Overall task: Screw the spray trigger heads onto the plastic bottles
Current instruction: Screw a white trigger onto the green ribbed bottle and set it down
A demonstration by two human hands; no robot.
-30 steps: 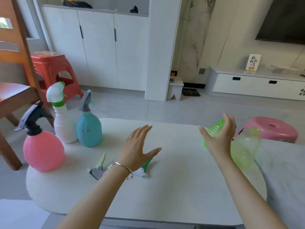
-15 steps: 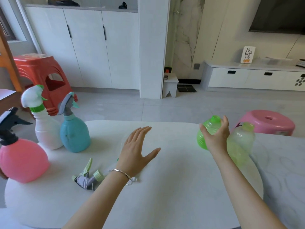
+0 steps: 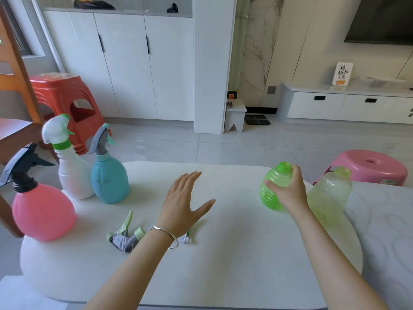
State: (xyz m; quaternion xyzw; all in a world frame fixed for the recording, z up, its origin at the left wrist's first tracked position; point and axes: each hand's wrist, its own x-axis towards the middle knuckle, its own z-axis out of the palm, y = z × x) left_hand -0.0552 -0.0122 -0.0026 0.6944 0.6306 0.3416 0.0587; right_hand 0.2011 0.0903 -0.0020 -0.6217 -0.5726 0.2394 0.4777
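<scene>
Three bottles at the left of the frame already have their spray heads on: the pink bottle (image 3: pixel 42 211), the white bottle (image 3: pixel 73 175) and the blue bottle (image 3: pixel 109 182). Two are left to do. The green bottle (image 3: pixel 271 186) at the middle right has a bare open top, and so does the pale yellow bottle (image 3: pixel 328 198) just beside it, further right. One loose spray head (image 3: pixel 124 237), grey and green, lies on the white table (image 3: pixel 223 253) at the lower left. A second head (image 3: pixel 186 239) peeks out from under the left wrist, mostly hidden. So I think the job is a bit more than half done. The right hand (image 3: pixel 288 193) wraps its fingers and thumb round the side of the green bottle, which leans a little. The left hand (image 3: pixel 183 206) is in the middle of the frame, wide open with straight fingers, holding nothing. I cannot tell if it touches the table.
</scene>
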